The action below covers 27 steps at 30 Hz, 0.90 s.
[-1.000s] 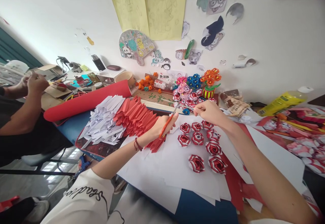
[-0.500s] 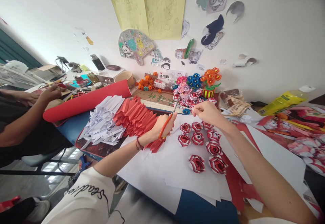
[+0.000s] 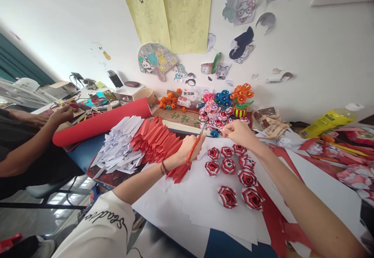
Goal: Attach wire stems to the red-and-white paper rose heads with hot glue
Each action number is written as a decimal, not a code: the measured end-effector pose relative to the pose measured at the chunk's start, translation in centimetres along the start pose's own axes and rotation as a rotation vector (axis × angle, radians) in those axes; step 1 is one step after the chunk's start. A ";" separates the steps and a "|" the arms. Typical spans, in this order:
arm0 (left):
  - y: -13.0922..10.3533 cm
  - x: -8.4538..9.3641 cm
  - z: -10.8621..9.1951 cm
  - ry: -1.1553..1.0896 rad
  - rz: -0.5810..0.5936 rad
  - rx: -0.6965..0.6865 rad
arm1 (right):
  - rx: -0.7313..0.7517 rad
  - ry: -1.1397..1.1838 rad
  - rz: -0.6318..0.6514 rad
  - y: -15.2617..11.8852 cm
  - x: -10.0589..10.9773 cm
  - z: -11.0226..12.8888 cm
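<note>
My left hand (image 3: pixel 191 145) is closed on a pair of scissors (image 3: pixel 193 149) with orange handles. Their blades point up and away, crossing several thin, wire-like strands (image 3: pixel 214 127). Those strands are pinched at their near end in my right hand (image 3: pixel 240 134), and their far ends reach left over a cardboard piece. Below both hands, red-and-white paper roses (image 3: pixel 228 165) stand in rows on white paper sheets (image 3: pixel 201 199). Left of my left hand lie a heap of folded red paper pieces (image 3: pixel 156 139) and one of folded white pieces (image 3: pixel 121 145).
A red paper roll (image 3: pixel 102 121) lies behind the heaps. Colourful craft flowers (image 3: pixel 223 99) stand against the wall. A yellow bottle (image 3: pixel 330 121) leans at the right among paper scraps. At the left, another person's hands (image 3: pixel 62 115) are over the table.
The camera view has tilted slightly upward, so everything sits a little lower. Both hands keep their holds on the scissors and the strands, with little visible movement.
</note>
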<state>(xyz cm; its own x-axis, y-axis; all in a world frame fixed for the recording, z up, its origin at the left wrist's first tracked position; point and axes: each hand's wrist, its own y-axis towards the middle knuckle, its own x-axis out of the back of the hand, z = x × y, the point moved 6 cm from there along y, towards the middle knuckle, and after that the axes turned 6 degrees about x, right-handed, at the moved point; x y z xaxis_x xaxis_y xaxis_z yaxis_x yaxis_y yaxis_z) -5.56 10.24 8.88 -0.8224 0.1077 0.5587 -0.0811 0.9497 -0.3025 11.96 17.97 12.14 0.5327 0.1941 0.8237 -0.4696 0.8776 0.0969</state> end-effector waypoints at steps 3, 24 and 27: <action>0.3 -0.3 0.1 -0.006 -0.001 0.013 | 0.001 0.005 -0.001 0.3 -0.2 -0.4; -0.3 0.7 0.0 -0.010 0.011 0.001 | 0.031 0.017 -0.005 -0.5 0.5 1.1; -0.4 0.7 0.1 -0.005 0.011 -0.020 | 0.026 0.020 -0.008 -0.7 0.4 1.4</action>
<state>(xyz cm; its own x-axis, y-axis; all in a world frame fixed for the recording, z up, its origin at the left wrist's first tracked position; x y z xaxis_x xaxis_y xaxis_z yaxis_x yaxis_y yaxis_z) -6.20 9.95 9.30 -0.8258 0.1170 0.5517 -0.0607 0.9542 -0.2930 11.54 16.88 13.18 0.5500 0.1962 0.8118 -0.4831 0.8676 0.1177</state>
